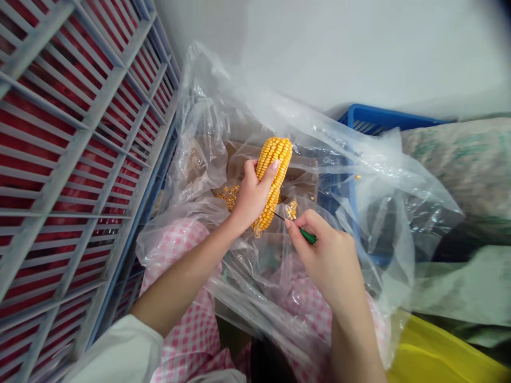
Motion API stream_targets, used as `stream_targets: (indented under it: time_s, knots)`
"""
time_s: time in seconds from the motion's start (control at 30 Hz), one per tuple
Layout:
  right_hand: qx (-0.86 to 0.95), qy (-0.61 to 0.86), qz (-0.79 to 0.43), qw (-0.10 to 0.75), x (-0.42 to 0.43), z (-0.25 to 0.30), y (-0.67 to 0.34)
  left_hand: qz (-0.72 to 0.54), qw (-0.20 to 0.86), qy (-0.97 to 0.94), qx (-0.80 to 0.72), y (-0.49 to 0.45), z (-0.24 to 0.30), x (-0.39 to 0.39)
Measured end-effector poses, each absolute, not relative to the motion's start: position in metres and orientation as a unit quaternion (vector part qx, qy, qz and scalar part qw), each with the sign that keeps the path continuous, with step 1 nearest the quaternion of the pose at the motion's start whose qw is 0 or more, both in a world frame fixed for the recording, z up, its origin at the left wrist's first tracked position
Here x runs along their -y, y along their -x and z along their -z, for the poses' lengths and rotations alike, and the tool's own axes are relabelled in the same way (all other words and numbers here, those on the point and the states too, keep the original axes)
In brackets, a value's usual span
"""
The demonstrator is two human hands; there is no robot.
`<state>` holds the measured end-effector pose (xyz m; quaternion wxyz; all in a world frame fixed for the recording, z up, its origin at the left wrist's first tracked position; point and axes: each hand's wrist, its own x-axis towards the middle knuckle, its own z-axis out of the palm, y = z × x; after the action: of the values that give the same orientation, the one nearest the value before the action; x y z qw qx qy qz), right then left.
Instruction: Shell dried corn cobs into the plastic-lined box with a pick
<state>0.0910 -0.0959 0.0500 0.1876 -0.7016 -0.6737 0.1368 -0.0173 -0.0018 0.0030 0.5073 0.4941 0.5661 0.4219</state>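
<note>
My left hand [253,194] is closed around a yellow ear of corn [279,159], its thumb lying along the kernels. The ear is tilted, with its upper end leaning right. In my right hand [327,250] is a screwdriver [308,236] with a green handle and a thin dark shaft; the shaft's tip meets the lower right side of the ear. Loose corn kernels [229,197] lie below in a clear plastic bag [203,122], which spreads over my lap. Another cluster of kernels [292,209] shows just behind the screwdriver shaft.
Stacked plastic crates [91,127] with red contents rise close on the left. A blue crate [353,119] stands at the right, beside a stuffed woven sack [463,170]. A yellow sheet or bag [439,351] lies at lower right, and a pale wall [339,48] closes the back.
</note>
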Motion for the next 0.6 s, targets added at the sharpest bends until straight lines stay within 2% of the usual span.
stream_targets:
  time_s: [0.27,0.6]
  knots:
    - [0.692,0.690,-0.115,0.179,0.092,-0.042,-0.085,-0.421,0.533,-0.449,-0.580,0.017,0.003,-0.001]
    - [0.690,0.702,-0.020,0.173,0.090,-0.023,-0.068,-0.431,0.507,-0.436,-0.605,0.019,0.017,-0.004]
